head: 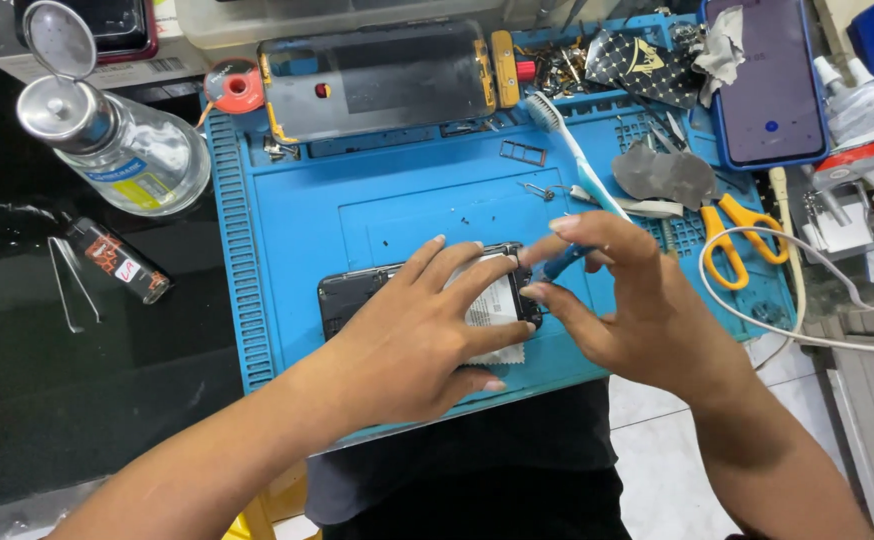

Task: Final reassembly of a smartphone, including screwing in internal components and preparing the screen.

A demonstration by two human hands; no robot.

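An opened black phone (pixel 357 292) lies on the blue repair mat (pixel 287 190), its back off and a white battery (pixel 497 300) showing. My left hand (pixel 422 335) presses flat on the phone and covers most of it, with the fingers spread. My right hand (pixel 627 300) pinches a thin blue-handled tool (pixel 562 264) whose tip meets the phone's right end. A piece of white cloth (pixel 502 354) sticks out from under my left hand.
At the mat's back lie a clear phone back cover (pixel 377 80), a white toothbrush (pixel 572 150), orange scissors (pixel 742 235), a solder-wick reel (pixel 237 88) and loose parts. A purple-screened phone (pixel 767 80) sits back right. A glass liquid dispenser (pixel 122 145) and small bottle (pixel 117 260) stand left. A white cable (pixel 807 335) crosses right.
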